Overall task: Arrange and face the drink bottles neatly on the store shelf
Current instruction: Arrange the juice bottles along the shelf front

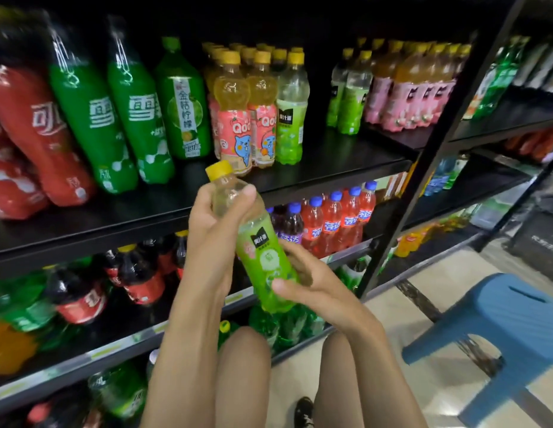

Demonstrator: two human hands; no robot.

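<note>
A green-labelled drink bottle [259,249] with a yellow cap is held tilted in front of the shelves, cap toward the upper left. My left hand [211,217] wraps its clear neck. My right hand [306,278] cups its lower body from the right. On the black shelf [330,168] behind it stands a matching green bottle [290,112] next to two pink Qoo bottles [247,118]. A second group of green bottles [349,97] and pink-labelled bottles [414,94] stands farther right.
Large green soda bottles [114,118] and red cola bottles [37,134] lean at the shelf's left. Lower shelves hold red and purple Fanta bottles [330,220] and cola. A blue plastic stool [497,329] stands on the tiled floor at right. My knees are below.
</note>
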